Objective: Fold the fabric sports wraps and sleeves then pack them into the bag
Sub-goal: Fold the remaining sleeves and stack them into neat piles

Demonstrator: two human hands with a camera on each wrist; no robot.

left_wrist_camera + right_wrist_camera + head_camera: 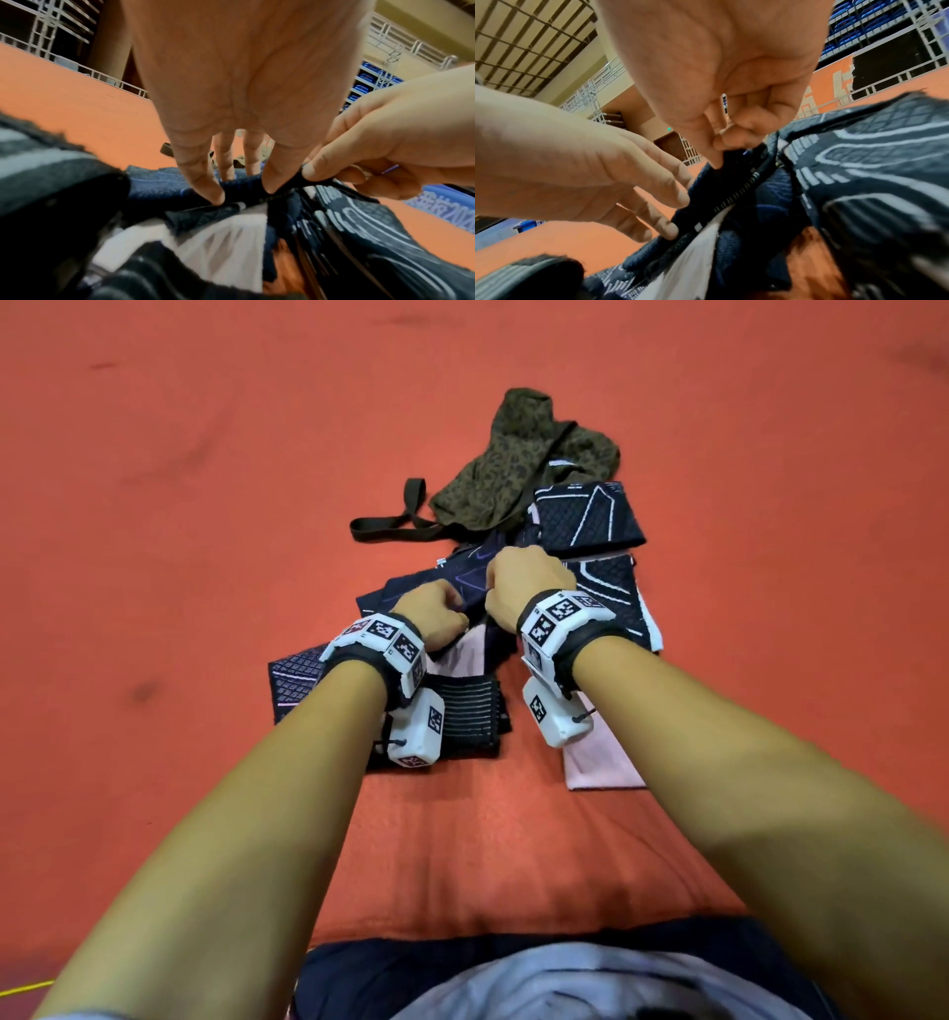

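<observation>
A heap of dark fabric sleeves lies on the orange floor [205, 557]. Both hands work on a navy sleeve with purple lines [464, 575] at the heap's middle. My left hand [452, 614] pinches its near edge between thumb and fingers [216, 195]. Just to the right, my right hand [494, 580] pinches the same edge, thumb against curled fingers [718, 160]. The two hands almost touch. Behind the heap lies the olive leopard-print bag [513, 459], limp, with its mouth hidden.
A black sleeve with white lines [585, 518] lies at the back right, another [613, 593] right of my right hand. A striped black wrap [467, 711] and pale pink fabric [603, 762] lie near me. The bag's black strap [390, 526] trails left.
</observation>
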